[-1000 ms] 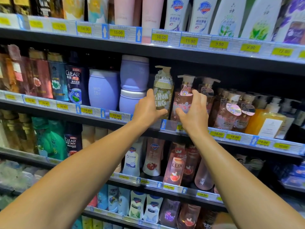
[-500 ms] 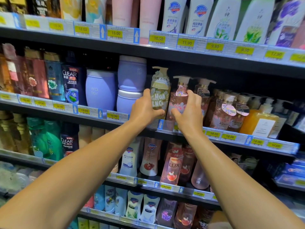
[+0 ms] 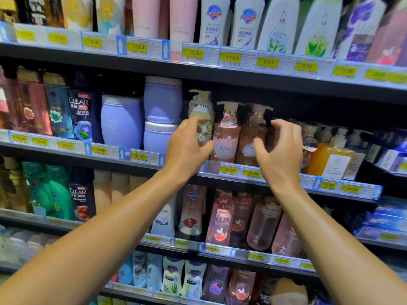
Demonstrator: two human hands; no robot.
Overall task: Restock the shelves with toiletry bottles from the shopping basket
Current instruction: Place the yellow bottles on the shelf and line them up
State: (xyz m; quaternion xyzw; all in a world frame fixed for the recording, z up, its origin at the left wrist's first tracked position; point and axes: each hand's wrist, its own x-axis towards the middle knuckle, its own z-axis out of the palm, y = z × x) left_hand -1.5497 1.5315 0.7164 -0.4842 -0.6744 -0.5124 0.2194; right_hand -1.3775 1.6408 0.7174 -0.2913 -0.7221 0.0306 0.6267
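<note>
Pink pump bottle (image 3: 225,137) stands upright on the shelf (image 3: 242,172), between both sets of fingers, touched by neither. Left hand (image 3: 187,148) and right hand (image 3: 280,150) loosely curled, holding nothing. This bottle looks placed. Basket out of view; remaining stock unknown.

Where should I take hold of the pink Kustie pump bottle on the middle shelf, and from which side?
Grip the pink pump bottle round its body, below the pump head, coming straight in from the shelf front. It stands upright, with the yellow-green pump bottle close on its left and a brownish bottle on its right, so side room looks tight. The left hand and right hand are either side of it.
</note>
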